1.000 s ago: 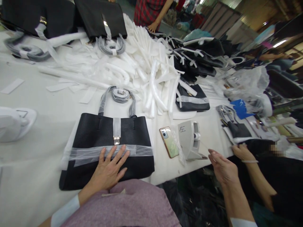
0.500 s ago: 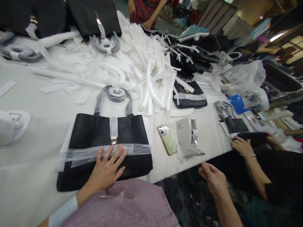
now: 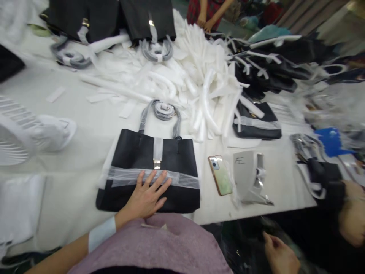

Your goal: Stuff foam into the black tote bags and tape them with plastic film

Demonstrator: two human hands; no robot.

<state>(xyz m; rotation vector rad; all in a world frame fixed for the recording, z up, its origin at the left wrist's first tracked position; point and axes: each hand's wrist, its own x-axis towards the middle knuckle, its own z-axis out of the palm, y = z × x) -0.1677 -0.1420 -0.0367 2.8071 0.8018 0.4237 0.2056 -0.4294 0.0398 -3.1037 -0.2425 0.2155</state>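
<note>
A black handbag (image 3: 128, 152) lies flat on the white table (image 3: 71, 167) in front of me. A clear plastic band (image 3: 185, 179) crosses its front, and its wrapped handles (image 3: 164, 110) point away from me. My left hand (image 3: 148, 194) rests flat on the band with fingers spread, just below the gold clasp (image 3: 156, 164). My right hand (image 3: 281, 255) hangs low below the table's front edge at the bottom right. It is blurred, its fingers mostly hidden, and it touches nothing I can see.
A phone (image 3: 221, 175) and a grey tape dispenser (image 3: 246, 175) lie right of the bag. Behind are a pile of white foam strips (image 3: 205, 76), a small black bag (image 3: 256, 123) and more black bags (image 3: 85, 19). A white fan (image 3: 17, 133) stands left. A co-worker's hand (image 3: 352, 219) is at right.
My right hand has dropped from beside the tape dispenser to below the table edge. My view has swung left. My left hand stays flat on the bag.
</note>
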